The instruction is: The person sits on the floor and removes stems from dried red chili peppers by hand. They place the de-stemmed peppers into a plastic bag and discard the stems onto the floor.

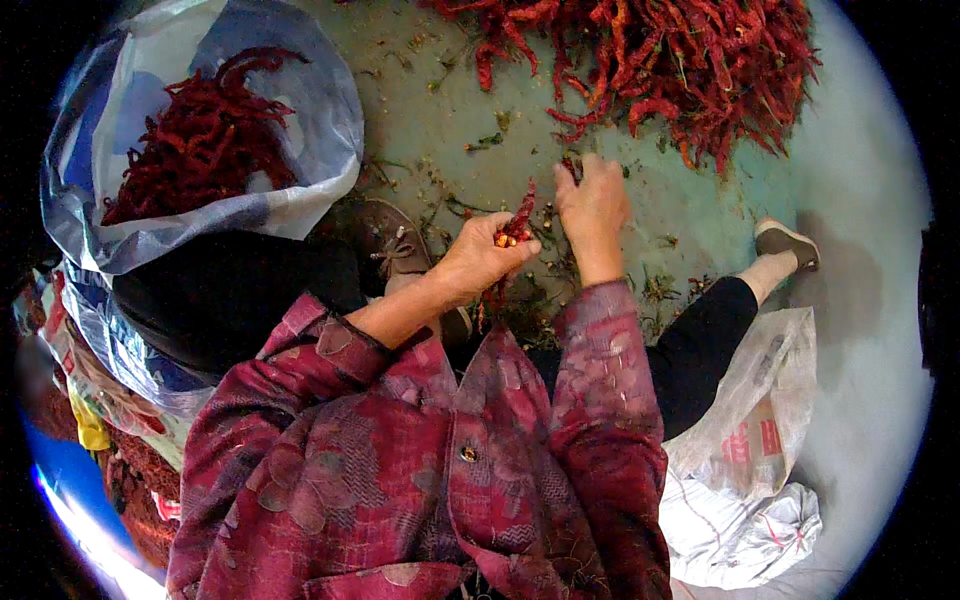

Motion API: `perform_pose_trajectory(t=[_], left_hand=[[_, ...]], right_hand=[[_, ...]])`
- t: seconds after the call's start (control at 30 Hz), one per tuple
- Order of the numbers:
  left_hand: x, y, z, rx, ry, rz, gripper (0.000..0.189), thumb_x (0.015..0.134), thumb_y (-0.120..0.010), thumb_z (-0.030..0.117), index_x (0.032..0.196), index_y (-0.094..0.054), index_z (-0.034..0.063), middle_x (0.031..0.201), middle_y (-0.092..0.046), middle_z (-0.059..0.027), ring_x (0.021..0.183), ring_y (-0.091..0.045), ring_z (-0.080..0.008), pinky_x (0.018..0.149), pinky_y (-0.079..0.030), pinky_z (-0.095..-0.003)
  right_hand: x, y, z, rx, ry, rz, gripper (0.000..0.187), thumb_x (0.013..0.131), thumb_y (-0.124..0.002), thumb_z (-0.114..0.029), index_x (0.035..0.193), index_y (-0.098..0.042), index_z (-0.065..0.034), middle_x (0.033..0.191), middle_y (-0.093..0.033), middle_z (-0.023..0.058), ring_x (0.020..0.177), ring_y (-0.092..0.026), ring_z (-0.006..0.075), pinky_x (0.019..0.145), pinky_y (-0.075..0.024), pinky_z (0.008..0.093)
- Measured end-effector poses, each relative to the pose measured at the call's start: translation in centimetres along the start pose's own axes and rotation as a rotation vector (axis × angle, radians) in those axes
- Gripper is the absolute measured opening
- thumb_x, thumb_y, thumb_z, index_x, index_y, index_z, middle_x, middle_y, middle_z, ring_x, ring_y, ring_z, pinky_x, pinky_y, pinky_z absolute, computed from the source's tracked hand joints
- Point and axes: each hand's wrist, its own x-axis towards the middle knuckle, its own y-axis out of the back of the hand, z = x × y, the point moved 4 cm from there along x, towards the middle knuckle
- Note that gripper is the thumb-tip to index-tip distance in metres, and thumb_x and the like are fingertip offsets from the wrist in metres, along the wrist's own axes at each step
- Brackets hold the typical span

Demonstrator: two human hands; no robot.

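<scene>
Dried red chili peppers are pinched between the thumb and fingers of my left hand, pale yellowish ends showing near the thumb. To its right and a little farther from my body, my right hand is over the floor, blurred, with its fingers curled. A dark bit shows at its fingertips; whether it is held I cannot tell. Beyond the right hand a big pile of dried red chilies with stems lies on the floor. At the far left, more dark red chilies fill part of an open plastic bag.
Stems and bits of debris are strewn over the greenish floor. My shoes stand either side of my hands. White woven sacks lie at the lower right. More bags and a reddish heap are at the lower left.
</scene>
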Motion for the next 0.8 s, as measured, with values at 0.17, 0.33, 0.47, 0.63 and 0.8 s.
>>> perform_pose_trajectory(t=[0.17, 0.33, 0.47, 0.63, 0.8], left_hand=[[0.9, 0.7, -0.4, -0.296, 0.030, 0.178, 0.014, 0.086, -0.060, 0.016, 0.085, -0.054, 0.0028, 0.065, -0.054, -0.0008, 0.052, -0.049, -0.0080, 0.046, -0.040, -0.0243], [0.6, 0.2, -0.7, -0.256, 0.052, 0.104, 0.015, 0.086, -0.060, 0.016, 0.093, -0.058, 0.0029, 0.066, -0.057, -0.0005, 0.052, -0.050, -0.0077, 0.047, -0.040, -0.0235], [0.1, -0.8, -1.6, -0.171, 0.110, -0.053, 0.015, 0.084, -0.063, 0.018, 0.091, -0.060, 0.0053, 0.064, -0.056, 0.0012, 0.052, -0.050, -0.0068, 0.047, -0.038, -0.0221], [0.0, -1.3, -1.8, -0.188, 0.131, -0.085, 0.013, 0.084, -0.063, 0.013, 0.084, -0.060, 0.0002, 0.065, -0.057, -0.0008, 0.050, -0.050, -0.0080, 0.045, -0.039, -0.0231], [-0.5, -1.7, -0.2, 0.174, -0.070, -0.201, 0.014, 0.082, -0.063, 0.012, 0.086, -0.059, -0.0007, 0.063, -0.055, -0.0014, 0.053, -0.051, -0.0120, 0.049, -0.041, -0.0287]], right_hand=[[1.1, -2.0, 0.8, -0.053, 0.043, -0.013, 0.025, 0.075, -0.065, -0.022, 0.090, -0.058, -0.0036, 0.081, -0.057, 0.0177, 0.073, -0.058, 0.0347, 0.061, -0.0463, 0.0467], [-4.4, 0.2, 1.7, 1.016, -0.425, -0.389, 0.012, 0.080, -0.061, -0.012, 0.084, -0.060, -0.0008, 0.064, -0.058, 0.0065, 0.056, -0.053, 0.0140, 0.052, -0.0436, 0.0280], [-7.4, 1.8, 0.8, 1.046, -0.429, -0.424, 0.011, 0.083, -0.059, -0.010, 0.084, -0.061, 0.0010, 0.067, -0.057, -0.0011, 0.056, -0.049, 0.0042, 0.049, -0.0390, 0.0191], [-8.5, 2.7, -0.2, 1.128, -0.430, -0.222, 0.010, 0.081, -0.062, -0.006, 0.087, -0.061, 0.0010, 0.070, -0.057, -0.0015, 0.058, -0.049, 0.0036, 0.048, -0.0392, 0.0188], [-9.9, 2.2, 0.5, 1.536, -0.665, -0.281, 0.002, 0.082, -0.060, -0.004, 0.083, -0.058, -0.0028, 0.070, -0.056, -0.0002, 0.049, -0.041, 0.0024, 0.042, -0.0328, 0.0177]])
